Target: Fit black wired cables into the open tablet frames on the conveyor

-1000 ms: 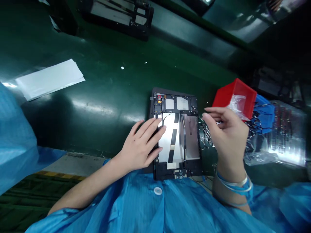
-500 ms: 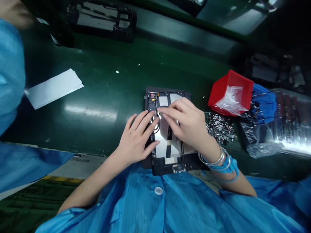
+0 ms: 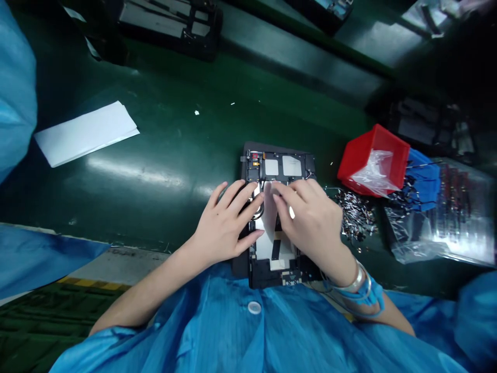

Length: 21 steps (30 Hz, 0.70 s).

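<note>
An opened tablet housing (image 3: pixel 281 167) lies flat on the bench, showing black frame parts and a silver-white inner sheet (image 3: pixel 266 243). My left hand (image 3: pixel 227 223) rests on its left side with fingers spread, next to a thin black cable (image 3: pixel 259 211). My right hand (image 3: pixel 306 220) lies over the middle of the sheet, fingertips close together near the cable. Whether those fingertips pinch something is hidden. Both hands cover most of the sheet's upper part. A blue wrist strap (image 3: pixel 363 292) and a metal bangle circle my right wrist.
A red plastic bin (image 3: pixel 373 160) with clear film inside stands right of the tablet, beside a pile of small wired parts (image 3: pixel 355 215) and a clear bag (image 3: pixel 430 233) of blue and dark parts. White sheets (image 3: pixel 87 133) lie left. A co-worker's blue sleeve (image 3: pixel 15 88) shows far left.
My right hand has moved left from near the red bin onto the tablet's middle. My left hand has stayed on the tablet. The view has shifted slightly.
</note>
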Available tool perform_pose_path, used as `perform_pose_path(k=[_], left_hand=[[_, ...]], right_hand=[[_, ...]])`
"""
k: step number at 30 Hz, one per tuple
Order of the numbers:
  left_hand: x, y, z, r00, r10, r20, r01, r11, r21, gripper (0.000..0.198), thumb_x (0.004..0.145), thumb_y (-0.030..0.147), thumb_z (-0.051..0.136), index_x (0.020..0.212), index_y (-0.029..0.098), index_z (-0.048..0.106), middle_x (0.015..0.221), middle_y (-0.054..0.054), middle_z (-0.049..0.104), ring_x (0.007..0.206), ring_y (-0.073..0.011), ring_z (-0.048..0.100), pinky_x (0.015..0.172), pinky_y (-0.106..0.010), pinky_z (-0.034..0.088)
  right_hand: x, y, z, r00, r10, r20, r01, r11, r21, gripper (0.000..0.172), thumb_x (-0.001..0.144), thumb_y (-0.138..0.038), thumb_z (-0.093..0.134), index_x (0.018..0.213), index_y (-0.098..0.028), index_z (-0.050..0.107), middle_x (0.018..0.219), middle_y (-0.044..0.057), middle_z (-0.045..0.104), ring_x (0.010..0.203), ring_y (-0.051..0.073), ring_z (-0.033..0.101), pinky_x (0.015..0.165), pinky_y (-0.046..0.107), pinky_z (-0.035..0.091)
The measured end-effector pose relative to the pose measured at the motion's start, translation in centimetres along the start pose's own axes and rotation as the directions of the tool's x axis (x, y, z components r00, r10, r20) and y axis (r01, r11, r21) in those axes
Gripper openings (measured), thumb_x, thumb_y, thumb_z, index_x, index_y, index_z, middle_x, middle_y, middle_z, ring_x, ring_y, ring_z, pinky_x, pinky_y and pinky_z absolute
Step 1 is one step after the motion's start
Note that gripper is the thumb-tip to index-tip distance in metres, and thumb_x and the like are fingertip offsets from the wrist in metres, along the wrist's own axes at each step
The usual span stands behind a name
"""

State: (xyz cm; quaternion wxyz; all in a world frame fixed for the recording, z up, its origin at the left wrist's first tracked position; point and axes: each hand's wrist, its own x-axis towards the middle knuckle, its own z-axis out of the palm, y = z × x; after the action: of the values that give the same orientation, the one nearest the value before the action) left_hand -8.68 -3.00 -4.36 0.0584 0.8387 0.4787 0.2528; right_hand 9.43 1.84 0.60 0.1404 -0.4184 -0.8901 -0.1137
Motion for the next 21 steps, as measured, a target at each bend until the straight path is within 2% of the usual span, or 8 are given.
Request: perform_pose_path(k=[3, 5, 7, 10, 12, 16, 18, 21], left_hand=[[-0.7, 0.6, 0.1, 0.993, -0.097, -0.073, 0.088, 0.99, -0.11, 0.056, 0.096, 0.043, 0.042, 0.143, 0.012, 0.04, 0.145, -0.021, 0.043, 0.137, -0.0324, 0.037, 0.108, -0.047, 0.032], [-1.5, 1.3, 0.3, 0.966, -0.232, -0.112, 0.21, 0.961, -0.18, 0.059, 0.097, 0.038, 0.043, 0.148, 0.012, 0.031, 0.148, -0.02, 0.039, 0.139, -0.0308, 0.034, 0.109, -0.046, 0.032], [-2.4, 2.1, 0.6, 0.933, -0.346, -0.095, 0.316, 0.918, -0.242, 0.063, 0.097, 0.038, 0.042, 0.152, 0.015, 0.023, 0.151, -0.019, 0.035, 0.141, -0.0305, 0.031, 0.11, -0.048, 0.031], [-3.1, 3.2, 1.1, 0.913, -0.408, -0.015, 0.378, 0.858, -0.347, 0.069, 0.097, 0.045, 0.04, 0.156, 0.019, 0.013, 0.157, -0.016, 0.027, 0.146, -0.0316, 0.023, 0.112, -0.051, 0.032], [-3.0, 3.8, 0.9, 0.904, -0.427, 0.013, 0.391, 0.813, -0.432, 0.071, 0.098, 0.048, 0.038, 0.157, 0.021, 0.009, 0.161, -0.013, 0.02, 0.148, -0.0321, 0.016, 0.113, -0.054, 0.031], [-2.3, 5.5, -0.5, 0.886, -0.463, -0.031, 0.357, 0.724, -0.59, 0.071, 0.097, 0.052, 0.029, 0.157, 0.02, 0.01, 0.163, -0.008, 0.01, 0.149, -0.032, 0.014, 0.115, -0.052, 0.035], [-2.3, 6.7, -1.1, 0.875, -0.48, -0.068, 0.344, 0.715, -0.609, 0.079, 0.091, 0.056, 0.04, 0.157, 0.026, 0.01, 0.163, 0.0, 0.013, 0.148, -0.0317, 0.016, 0.113, -0.051, 0.04], [-2.9, 7.9, -1.1, 0.869, -0.485, -0.092, 0.352, 0.74, -0.574, 0.101, 0.074, 0.048, 0.063, 0.155, 0.04, 0.003, 0.158, 0.014, 0.02, 0.148, -0.0301, 0.014, 0.112, -0.052, 0.044]], right_hand=[[-1.1, 1.8, -0.2, 0.97, 0.215, -0.116, -0.211, 0.977, 0.045, 0.026, 0.093, -0.028, 0.052, 0.106, -0.013, 0.07, 0.082, 0.007, 0.068, 0.077, 0.019, 0.058, 0.066, 0.029, 0.044], [-2.5, 3.1, 0.0, 0.904, 0.41, -0.118, -0.404, 0.912, 0.074, 0.034, 0.093, -0.035, 0.052, 0.113, -0.013, 0.068, 0.079, 0.007, 0.068, 0.074, 0.02, 0.059, 0.067, 0.031, 0.046], [-4.0, 4.0, 0.6, 0.825, 0.565, 0.025, -0.562, 0.813, 0.156, 0.043, 0.09, -0.045, 0.054, 0.116, -0.014, 0.069, 0.071, 0.005, 0.067, 0.068, 0.021, 0.06, 0.063, 0.032, 0.046], [-5.8, 4.1, 1.7, 0.7, 0.649, 0.298, -0.711, 0.595, 0.375, 0.047, 0.086, -0.05, 0.056, 0.118, -0.019, 0.07, 0.076, 0.005, 0.072, 0.067, 0.021, 0.063, 0.062, 0.032, 0.048], [-6.2, 3.8, 2.0, 0.639, 0.684, 0.351, -0.747, 0.444, 0.495, 0.046, 0.085, -0.047, 0.057, 0.12, -0.02, 0.069, 0.078, 0.003, 0.073, 0.067, 0.019, 0.063, 0.062, 0.031, 0.05], [-5.9, 3.3, 0.8, 0.521, 0.799, 0.301, -0.723, 0.226, 0.653, 0.045, 0.078, -0.042, 0.067, 0.117, -0.021, 0.071, 0.065, -0.001, 0.069, 0.057, 0.016, 0.058, 0.058, 0.029, 0.05], [-5.8, 3.2, -0.5, 0.445, 0.863, 0.238, -0.669, 0.144, 0.729, 0.04, 0.073, -0.041, 0.073, 0.11, -0.025, 0.074, 0.069, 0.0, 0.072, 0.059, 0.017, 0.061, 0.057, 0.029, 0.051], [-6.0, 3.2, -2.5, 0.36, 0.922, 0.14, -0.562, 0.095, 0.821, 0.032, 0.068, -0.04, 0.078, 0.099, -0.031, 0.078, 0.076, 0.001, 0.077, 0.06, 0.018, 0.065, 0.053, 0.027, 0.052]])
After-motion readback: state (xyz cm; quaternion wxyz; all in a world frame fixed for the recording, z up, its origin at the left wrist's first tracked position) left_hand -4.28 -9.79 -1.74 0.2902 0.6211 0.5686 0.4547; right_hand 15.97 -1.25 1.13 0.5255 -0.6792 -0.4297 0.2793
